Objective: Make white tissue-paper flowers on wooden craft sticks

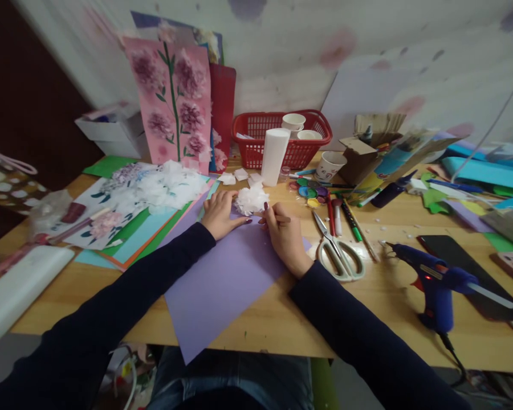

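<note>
A sheet of purple paper lies on the wooden table and reaches over its front edge. My left hand rests palm down on the sheet's upper part, fingers spread, holding nothing. Just beyond it sits a white tissue-paper flower. My right hand is closed round a thin pencil-like stick, its fingertips over the sheet close to the flower. Scissors lie shut to the right of that hand.
A blue glue gun stands near a black phone at the right. Behind are a red basket, a white roll, a paper cup and paint pots. White tissue pieces cover papers at the left.
</note>
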Demonstrator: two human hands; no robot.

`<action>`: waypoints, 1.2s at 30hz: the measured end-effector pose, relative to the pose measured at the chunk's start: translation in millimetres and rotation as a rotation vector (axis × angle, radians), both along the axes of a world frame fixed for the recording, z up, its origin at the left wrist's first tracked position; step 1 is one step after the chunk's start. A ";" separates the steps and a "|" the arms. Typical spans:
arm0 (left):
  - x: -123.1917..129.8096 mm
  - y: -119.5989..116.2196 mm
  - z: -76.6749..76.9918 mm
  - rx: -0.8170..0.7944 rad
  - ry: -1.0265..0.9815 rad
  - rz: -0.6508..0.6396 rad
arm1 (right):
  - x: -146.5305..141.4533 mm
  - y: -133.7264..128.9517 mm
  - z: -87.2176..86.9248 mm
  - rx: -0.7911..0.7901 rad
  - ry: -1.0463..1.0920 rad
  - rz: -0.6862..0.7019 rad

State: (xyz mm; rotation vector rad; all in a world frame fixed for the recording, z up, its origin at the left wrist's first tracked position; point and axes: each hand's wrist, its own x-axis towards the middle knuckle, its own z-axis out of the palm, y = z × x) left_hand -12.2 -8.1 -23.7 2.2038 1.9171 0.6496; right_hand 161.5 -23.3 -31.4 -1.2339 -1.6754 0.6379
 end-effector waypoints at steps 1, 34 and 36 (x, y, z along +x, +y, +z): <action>-0.4 0.4 0.5 -0.009 -0.011 -0.009 | -0.7 0.0 -0.9 -0.009 0.007 0.003; -17.6 13.8 -10.9 -0.061 -0.452 -0.251 | 9.3 -4.5 7.8 -0.045 0.286 -0.129; -18.7 14.0 -11.2 -0.068 -0.453 -0.250 | 12.7 -0.5 8.2 -0.032 0.264 -0.145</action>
